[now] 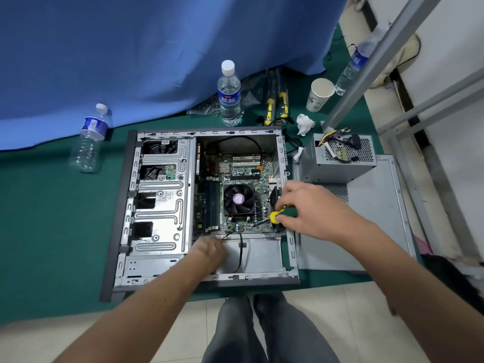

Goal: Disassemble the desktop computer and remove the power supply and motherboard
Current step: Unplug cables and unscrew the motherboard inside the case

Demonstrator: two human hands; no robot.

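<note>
Gripping a green-and-yellow screwdriver [284, 215], the right hand [311, 208] hides the tip over the motherboard [235, 179] inside the open case [162, 203], mid-frame. Blurred, the left hand [208, 251] rests at the case's lower edge, grip unclear. At right, the power supply [340, 158] sits on the removed side panel [372, 218].

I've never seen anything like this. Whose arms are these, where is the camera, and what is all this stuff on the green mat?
No robot here: a person wears a camera on the head, looking down at their own arms. On the green mat lies an open grey metal computer case with its green motherboard still inside. The right hand grips a green-and-yellow screwdriver, tip on the board. The blurred left hand rests at the case's near edge. The grey boxy power supply already sits outside, beside clear plastic water bottles and a paper cup.
</note>
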